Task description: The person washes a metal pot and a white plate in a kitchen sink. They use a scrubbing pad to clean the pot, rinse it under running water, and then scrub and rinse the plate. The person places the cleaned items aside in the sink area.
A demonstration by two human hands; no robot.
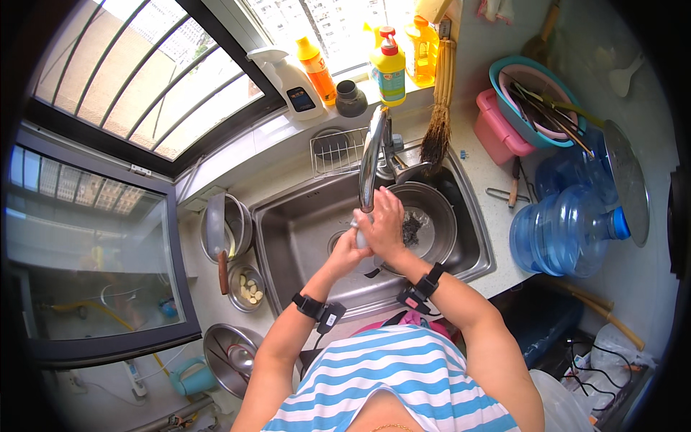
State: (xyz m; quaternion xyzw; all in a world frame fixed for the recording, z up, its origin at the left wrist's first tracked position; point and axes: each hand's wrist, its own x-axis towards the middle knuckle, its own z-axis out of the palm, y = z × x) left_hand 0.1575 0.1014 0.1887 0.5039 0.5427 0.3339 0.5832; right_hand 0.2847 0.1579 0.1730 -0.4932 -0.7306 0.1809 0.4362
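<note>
My left hand (350, 251) and my right hand (384, 224) meet below the spout of a chrome faucet (370, 162), over a stainless steel sink (297, 237). A pale, whitish thing (364, 231) shows between them; my left fingers curl around its lower part and my right hand lies against its upper right side. What it is, I cannot tell. Right of my hands, a round metal pan (440, 237) stands in the sink with a dark wiry clump (411, 227) inside, perhaps a scouring pad. The sink drain is partly hidden by my left hand.
Left of the sink are a cleaver (216, 224) lying across a pot, and a metal bowl (259, 278) of peeled garlic cloves. Behind stand a wire rack (337, 154), bottles and a bristle brush (436, 129). Blue water jugs (561, 232) and a pink container (499, 127) stand right.
</note>
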